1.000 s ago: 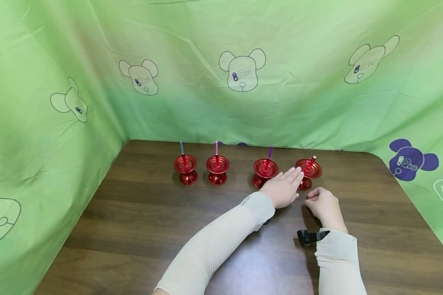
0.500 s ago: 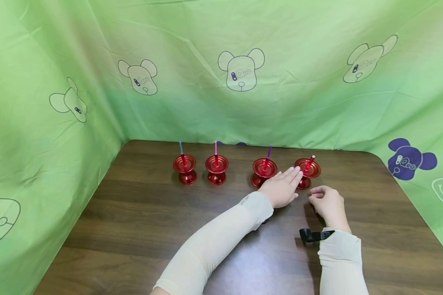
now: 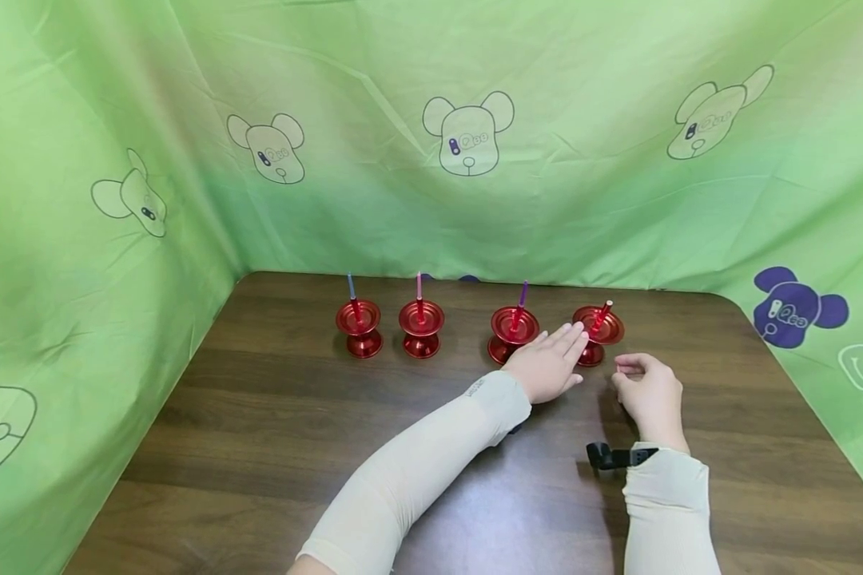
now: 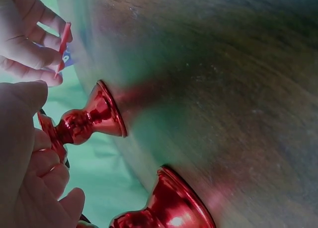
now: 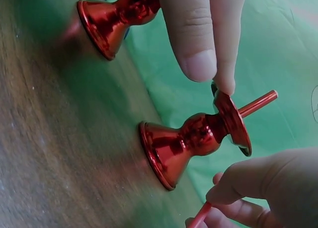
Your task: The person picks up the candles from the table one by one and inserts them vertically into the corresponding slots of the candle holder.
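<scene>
Four red metal candle holders stand in a row; the rightmost holder (image 3: 608, 329) has a short red tube (image 5: 258, 103) rising from its dish. My left hand (image 3: 549, 370) lies with fingers straight, its fingertips at the rim of that holder's dish. To the right of it my right hand (image 3: 650, 399) pinches a thin pinkish-red candle (image 4: 63, 46) between thumb and fingers, raised over the table. A purple candle (image 3: 522, 295) stands in the neighbouring holder (image 3: 507, 327), whose front is partly hidden by my left hand.
Further left, one holder (image 3: 421, 345) carries a pink candle (image 3: 419, 286) and another holder (image 3: 363, 345) a blue candle (image 3: 351, 286). Green printed cloth (image 3: 374, 216) hangs behind and beside the brown wooden table (image 3: 259, 431). A black wrist camera (image 3: 607, 457) sticks out from the right sleeve.
My right hand has moved right and slightly away from me with the candle, farther from the rightmost holder. The left hand stays at that holder's rim.
</scene>
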{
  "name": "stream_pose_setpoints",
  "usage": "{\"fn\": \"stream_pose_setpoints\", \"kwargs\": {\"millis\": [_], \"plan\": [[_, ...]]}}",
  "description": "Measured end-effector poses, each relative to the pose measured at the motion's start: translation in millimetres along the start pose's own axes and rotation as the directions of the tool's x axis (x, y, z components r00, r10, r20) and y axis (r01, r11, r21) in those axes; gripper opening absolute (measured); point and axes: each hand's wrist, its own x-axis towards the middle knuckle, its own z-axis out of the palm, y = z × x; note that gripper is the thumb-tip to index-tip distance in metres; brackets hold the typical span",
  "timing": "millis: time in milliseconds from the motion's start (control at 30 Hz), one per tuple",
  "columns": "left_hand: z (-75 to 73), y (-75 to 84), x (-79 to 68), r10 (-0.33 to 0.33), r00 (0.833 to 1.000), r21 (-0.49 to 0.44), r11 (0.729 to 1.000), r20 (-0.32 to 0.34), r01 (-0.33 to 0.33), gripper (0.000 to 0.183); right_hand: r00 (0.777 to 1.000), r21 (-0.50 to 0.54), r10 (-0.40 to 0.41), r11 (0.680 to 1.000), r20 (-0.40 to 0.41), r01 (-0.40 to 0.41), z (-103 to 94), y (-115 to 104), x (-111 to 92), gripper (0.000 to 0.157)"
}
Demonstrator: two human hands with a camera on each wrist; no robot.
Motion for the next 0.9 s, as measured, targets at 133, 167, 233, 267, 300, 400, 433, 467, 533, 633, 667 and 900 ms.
{"fn": "stream_pose_setpoints", "kwargs": {"millis": [133, 167, 233, 267, 300, 400, 433, 467, 533, 633, 667, 900], "plan": [[0.4, 0.2, 1.1, -0.004, 1.0, -0.007, 1.0, 0.002, 0.004, 0.07, 1.0, 0.031, 0.0, 1.0, -0.021, 0.0, 0.5, -2, -2, 0.026], [0.5, 0.2, 1.4, -0.004, 1.0, -0.006, 1.0, 0.003, 0.004, 0.07, 1.0, 0.04, 0.003, 0.999, -0.028, -0.002, 0.6, -3, -2, 0.026], [0.6, 0.6, 2.1, -0.005, 1.0, -0.001, 1.0, 0.001, 0.005, 0.07, 0.999, 0.063, 0.008, 0.998, -0.045, -0.005, 0.8, -4, -2, 0.026], [0.7, 0.8, 2.2, -0.006, 1.0, 0.005, 1.0, 0.0, 0.006, 0.07, 0.999, 0.074, 0.01, 0.997, -0.053, -0.006, 0.9, -4, -2, 0.026], [1.0, 1.0, 2.6, -0.007, 1.0, 0.012, 1.0, 0.0, 0.007, 0.07, 0.998, 0.084, 0.01, 0.996, -0.063, -0.005, 1.2, -5, -2, 0.026], [2.4, 2.0, 3.7, -0.01, 1.0, 0.031, 0.999, 0.002, 0.01, 0.069, 0.996, 0.103, 0.009, 0.995, -0.093, 0.001, 1.9, -8, -3, 0.025], [2.7, 2.0, 3.7, -0.012, 1.0, 0.037, 0.999, 0.004, 0.012, 0.069, 0.994, 0.106, 0.008, 0.994, -0.105, 0.004, 2.2, -9, -3, 0.025], [2.8, 2.0, 3.5, -0.014, 1.0, 0.041, 0.999, 0.003, 0.014, 0.069, 0.993, 0.109, 0.006, 0.994, -0.116, 0.006, 2.4, -11, -3, 0.025], [2.6, 1.7, 2.9, -0.019, 1.0, 0.043, 0.999, 0.005, 0.019, 0.069, 0.991, 0.113, 0.008, 0.994, -0.137, 0.008, 2.8, -14, -3, 0.026], [0.8, 1.8, 0.7, -0.022, 1.0, 0.043, 0.999, 0.005, 0.021, 0.069, 0.986, 0.125, 0.019, 0.992, -0.163, 0.002, 3.2, -17, -3, 0.027], [-0.1, 1.9, -0.1, -0.021, 1.0, 0.045, 0.999, 0.003, 0.021, 0.069, 0.985, 0.131, 0.024, 0.991, -0.171, -0.001, 3.1, -17, -3, 0.027], [-1.8, 3.2, -2.7, -0.018, 1.0, 0.038, 0.999, -0.009, 0.018, 0.068, 0.974, 0.153, 0.043, 0.988, -0.22, -0.009, 2.1, -21, -3, 0.028]]}}
